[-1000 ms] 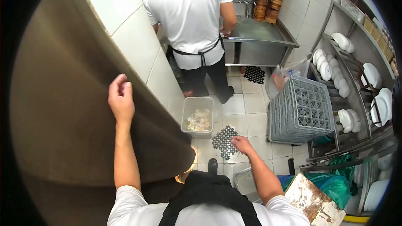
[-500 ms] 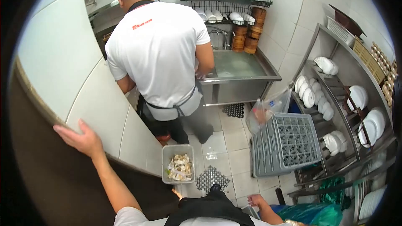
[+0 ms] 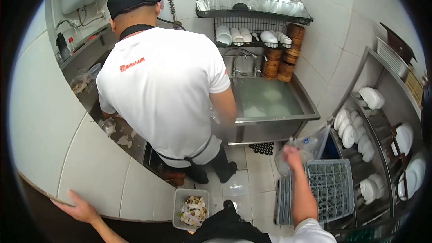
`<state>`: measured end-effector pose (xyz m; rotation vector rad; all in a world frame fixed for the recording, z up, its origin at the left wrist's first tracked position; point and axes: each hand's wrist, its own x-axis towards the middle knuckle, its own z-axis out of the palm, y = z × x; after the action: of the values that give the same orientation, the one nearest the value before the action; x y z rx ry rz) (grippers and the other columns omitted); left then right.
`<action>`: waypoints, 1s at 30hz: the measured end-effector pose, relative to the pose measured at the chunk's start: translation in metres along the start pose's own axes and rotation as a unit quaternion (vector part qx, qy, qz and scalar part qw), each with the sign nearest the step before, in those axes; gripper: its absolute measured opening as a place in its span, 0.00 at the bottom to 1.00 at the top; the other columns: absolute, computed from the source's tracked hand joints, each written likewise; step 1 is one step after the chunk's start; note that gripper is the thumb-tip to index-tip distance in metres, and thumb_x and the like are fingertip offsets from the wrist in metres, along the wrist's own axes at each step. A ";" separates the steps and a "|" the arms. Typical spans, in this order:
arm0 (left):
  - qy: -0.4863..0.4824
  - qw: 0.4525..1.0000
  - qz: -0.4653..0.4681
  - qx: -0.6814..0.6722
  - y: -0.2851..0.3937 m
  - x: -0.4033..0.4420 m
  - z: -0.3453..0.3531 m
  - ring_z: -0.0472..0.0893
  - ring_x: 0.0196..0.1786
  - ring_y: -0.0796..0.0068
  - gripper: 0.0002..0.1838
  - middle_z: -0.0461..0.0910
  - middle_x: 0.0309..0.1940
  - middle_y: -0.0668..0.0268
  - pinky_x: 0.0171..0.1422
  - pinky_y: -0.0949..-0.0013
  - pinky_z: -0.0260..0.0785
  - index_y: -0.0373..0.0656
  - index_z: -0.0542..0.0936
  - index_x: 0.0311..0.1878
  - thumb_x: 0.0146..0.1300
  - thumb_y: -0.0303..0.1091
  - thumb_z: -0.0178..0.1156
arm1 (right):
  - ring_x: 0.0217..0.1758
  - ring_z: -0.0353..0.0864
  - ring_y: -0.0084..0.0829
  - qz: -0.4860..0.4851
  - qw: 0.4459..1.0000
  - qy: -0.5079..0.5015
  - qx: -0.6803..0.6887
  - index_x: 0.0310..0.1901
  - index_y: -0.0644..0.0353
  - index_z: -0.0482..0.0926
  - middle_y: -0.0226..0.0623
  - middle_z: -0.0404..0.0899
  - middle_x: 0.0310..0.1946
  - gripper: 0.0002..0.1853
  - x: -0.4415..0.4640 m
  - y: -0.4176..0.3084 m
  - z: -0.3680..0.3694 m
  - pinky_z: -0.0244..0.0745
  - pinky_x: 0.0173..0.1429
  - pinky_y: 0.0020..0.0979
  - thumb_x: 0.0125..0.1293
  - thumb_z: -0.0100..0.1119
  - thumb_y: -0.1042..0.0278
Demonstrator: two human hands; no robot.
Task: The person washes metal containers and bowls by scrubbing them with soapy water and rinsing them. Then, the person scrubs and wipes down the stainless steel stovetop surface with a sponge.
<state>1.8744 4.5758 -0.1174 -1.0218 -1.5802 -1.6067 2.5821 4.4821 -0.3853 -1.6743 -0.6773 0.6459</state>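
The left hand (image 3: pixel 77 208) is nearest the tiled wall (image 3: pixel 105 171), low and out to the left, at the wall's lower edge. Its thumb stands apart from the fingers, so that grip is wide, with nothing seen in it. Only part of the left forearm shows. The food-scrap tub (image 3: pixel 177 208) stands on the floor between the two arms, ahead of the apron (image 3: pixel 229 227) and beside the black shoe (image 3: pixel 228 204).

The right arm reaches forward, its forearm slanting slightly inward from the sleeve and crossing in front of the left side of the grey glass racks (image 3: pixel 328 163). The stack's open grid lies to the right of the forearm and nearer the body than the right hand (image 3: pixel 292 155).

The clear plastic bag (image 3: pixel 316 145) is the thing nearest the right grip: it shows behind the hand and spreads mostly to its right and slightly beyond. The right hand is clearly the closer one to both bag and racks. Its fingers look bent but blurred; whether they touch or hold the bag, I cannot tell.

Farther off, a co-worker (image 3: pixel 162 90), back turned, stands left of the sink (image 3: pixel 279 118). Plates (image 3: pixel 348 137) stand on the metal shelving at right; bamboo steamers (image 3: pixel 271 65) are stacked behind the sink.
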 end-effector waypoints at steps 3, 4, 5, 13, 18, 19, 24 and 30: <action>0.013 0.999 -0.035 0.027 0.000 -0.006 -0.001 0.68 0.63 0.55 0.36 0.64 0.64 0.50 0.64 0.62 0.62 0.38 0.57 0.68 0.63 0.44 0.57 | 0.29 0.73 0.18 -0.067 0.995 0.040 0.067 0.46 0.61 0.79 0.30 0.78 0.31 0.12 0.070 -0.121 0.017 0.68 0.30 0.22 0.65 0.54 0.66; 0.021 0.998 -0.036 0.042 0.000 -0.008 -0.001 0.68 0.63 0.56 0.35 0.64 0.64 0.51 0.64 0.62 0.62 0.39 0.58 0.68 0.63 0.45 0.57 | 0.30 0.73 0.18 -0.107 0.991 0.025 0.072 0.47 0.62 0.78 0.30 0.78 0.32 0.13 0.092 -0.153 0.022 0.67 0.31 0.21 0.65 0.54 0.65; 0.026 0.998 -0.033 0.049 -0.001 -0.006 -0.003 0.68 0.63 0.56 0.35 0.64 0.64 0.51 0.64 0.62 0.62 0.39 0.58 0.68 0.63 0.45 0.57 | 0.30 0.73 0.18 -0.145 0.986 0.009 0.080 0.49 0.62 0.77 0.30 0.78 0.32 0.14 0.112 -0.186 0.029 0.67 0.31 0.20 0.65 0.54 0.65; 0.042 0.984 -0.028 0.170 -0.003 -0.004 -0.006 0.67 0.64 0.55 0.38 0.62 0.65 0.51 0.65 0.62 0.62 0.38 0.55 0.69 0.64 0.51 0.55 | 0.36 0.78 0.22 -0.341 0.926 -0.147 0.066 0.48 0.66 0.78 0.34 0.81 0.38 0.17 0.226 -0.365 0.165 0.73 0.39 0.24 0.63 0.55 0.63; 0.016 0.975 -0.034 0.220 -0.001 -0.026 -0.020 0.61 0.68 0.55 0.40 0.57 0.67 0.48 0.70 0.62 0.53 0.35 0.52 0.70 0.65 0.52 0.54 | 0.33 0.79 0.22 -0.373 0.892 -0.238 0.091 0.48 0.64 0.78 0.33 0.81 0.36 0.16 0.292 -0.424 0.292 0.73 0.37 0.24 0.61 0.57 0.64; 0.015 0.970 -0.031 0.239 0.001 -0.040 -0.024 0.58 0.70 0.55 0.41 0.55 0.68 0.46 0.72 0.63 0.49 0.34 0.51 0.70 0.65 0.52 0.53 | 0.32 0.79 0.23 -0.370 0.887 -0.248 0.118 0.47 0.64 0.79 0.35 0.81 0.35 0.16 0.307 -0.428 0.319 0.74 0.38 0.25 0.61 0.57 0.64; 0.019 0.907 0.011 0.420 0.045 -0.126 -0.036 0.52 0.71 0.50 0.40 0.53 0.68 0.43 0.74 0.60 0.46 0.31 0.52 0.68 0.63 0.46 0.57 | 0.28 0.79 0.24 -0.324 0.883 -0.291 0.176 0.44 0.65 0.80 0.36 0.82 0.33 0.14 0.352 -0.470 0.411 0.75 0.36 0.27 0.59 0.58 0.66; -0.175 0.824 -0.202 0.500 0.144 -0.231 -0.062 0.51 0.70 0.39 0.44 0.48 0.67 0.33 0.73 0.52 0.46 0.32 0.53 0.68 0.57 0.44 0.64 | 0.30 0.79 0.24 -0.280 0.854 -0.338 0.279 0.46 0.66 0.79 0.38 0.81 0.36 0.15 0.405 -0.507 0.504 0.75 0.34 0.28 0.58 0.59 0.69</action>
<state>2.1057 4.4903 -0.2478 -0.3931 -2.5777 -0.5535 2.4426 5.1987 -0.0087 -0.6226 -1.2725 0.8957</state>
